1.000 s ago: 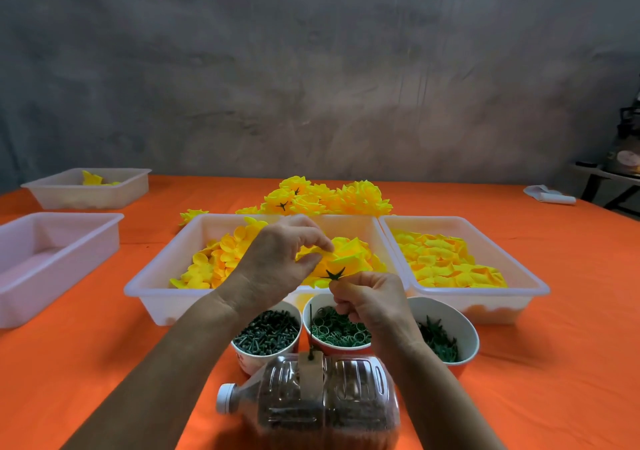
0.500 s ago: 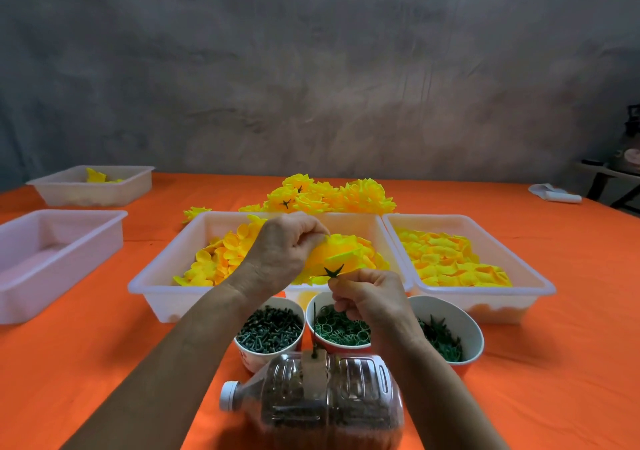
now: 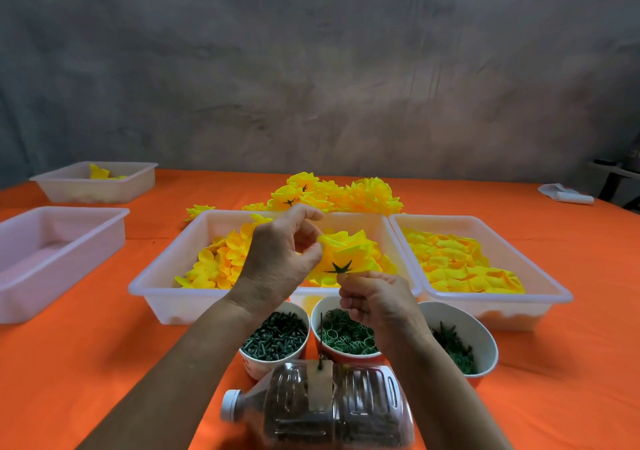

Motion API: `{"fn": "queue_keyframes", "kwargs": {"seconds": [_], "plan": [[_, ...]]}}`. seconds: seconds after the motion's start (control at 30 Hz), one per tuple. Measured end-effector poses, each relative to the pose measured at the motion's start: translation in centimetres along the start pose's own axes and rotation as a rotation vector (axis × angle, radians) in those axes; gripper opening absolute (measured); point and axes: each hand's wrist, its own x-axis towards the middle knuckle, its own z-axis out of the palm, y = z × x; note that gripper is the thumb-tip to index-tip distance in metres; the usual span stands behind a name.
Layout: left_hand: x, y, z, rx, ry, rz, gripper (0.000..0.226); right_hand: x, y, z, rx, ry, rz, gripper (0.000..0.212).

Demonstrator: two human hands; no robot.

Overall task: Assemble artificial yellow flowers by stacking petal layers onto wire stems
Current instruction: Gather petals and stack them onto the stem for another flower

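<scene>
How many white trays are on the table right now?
4: far-left tray, near-left tray, centre tray behind the hands, right tray. More could lie outside the view.

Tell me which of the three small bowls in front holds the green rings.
The middle bowl, directly below the right hand. The left bowl holds dark green pegs; the right bowl holds dark green star-shaped pieces.

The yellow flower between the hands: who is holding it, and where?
Both hands hold the flower. The right hand pinches it from below, just under the green star-shaped calyx. The left hand pinches the petals at its left edge.
</scene>
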Motion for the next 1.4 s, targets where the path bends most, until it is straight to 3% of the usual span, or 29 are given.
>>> {"fn": "queue_keyframes", "kwargs": {"seconds": [0.17,0.27,0.33,0.47,0.57,0.7,0.8,0.9,0.97,1.13,1.23,1.33,1.4], "plan": [[0.5,-0.8,0.1,-0.117,-0.039,-0.055,0.026,0.2,0.3,-0.4,-0.003,-0.027,0.010,0.014],[0.6,-0.9,0.1,-0.347,-0.081,-0.107,0.022,0.6,0.4,-0.6,-0.013,-0.033,-0.014,0.013],[0.6,-1.2,0.2,-0.427,-0.039,-0.146,0.018,1.1,0.4,-0.8,-0.017,-0.035,-0.066,0.012],[1.3,-2.2,0.5,-0.371,0.083,-0.250,0.007,2.2,0.1,-1.2,-0.039,-0.037,-0.184,0.009],[2.0,-2.6,0.9,-0.377,0.056,-0.373,0.009,3.1,-0.1,-1.4,-0.089,-0.023,-0.266,0.014],[3.6,-3.4,1.5,-0.475,-0.106,-0.660,0.032,4.6,-0.3,-1.2,-0.154,-0.020,-0.365,0.012],[4.6,-4.3,1.9,-0.546,-0.204,-0.777,0.023,6.0,-0.4,-0.9,-0.145,-0.034,-0.383,0.017],[5.5,-5.4,2.5,-0.640,-0.160,-0.840,0.010,7.4,-0.5,-0.6,-0.151,-0.044,-0.378,0.025],[5.9,-6.1,3.0,-0.631,-0.083,-0.817,0.011,8.0,-0.8,-0.4,-0.172,-0.057,-0.368,0.031],[6.9,-7.7,4.0,-0.446,0.104,-0.648,0.016,9.8,-1.3,-0.4,-0.059,0.001,-0.164,0.018],[7.4,-8.8,4.4,-0.344,0.134,-0.575,0.016,10.7,-1.9,-0.9,0.070,-0.027,-0.041,0.028],[7.8,-9.3,5.1,-0.268,0.118,-0.527,0.020,11.3,-2.4,-0.6,-0.024,-0.019,-0.048,0.033],[8.2,-9.7,5.6,-0.257,0.118,-0.514,0.023,12.1,-2.4,-0.4,-0.063,0.010,-0.049,0.021]]}}
